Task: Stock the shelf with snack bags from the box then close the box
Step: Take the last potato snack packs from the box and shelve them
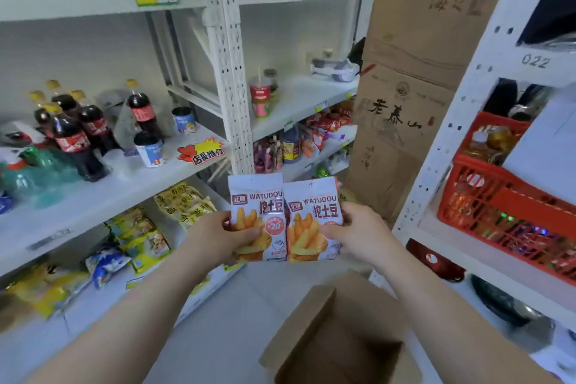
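Both arms outstretched, left hand (223,235) and right hand (358,234) gripping closed.

White snack bags (257,221) printed with orange fries, brown box (339,337), red basket (511,215), white shelf (93,199)

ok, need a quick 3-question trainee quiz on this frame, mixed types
1. True or false: each hand holds one snack bag.
2. The box on the floor is: A) taped shut B) open C) on a shelf.
3. Fill in: the crate on the right shelving is coloured ____.

Key:
1. True. The left hand grips the left bag, and the right hand grips the right bag, side by side, upright.
2. B, flaps up.
3. Red.
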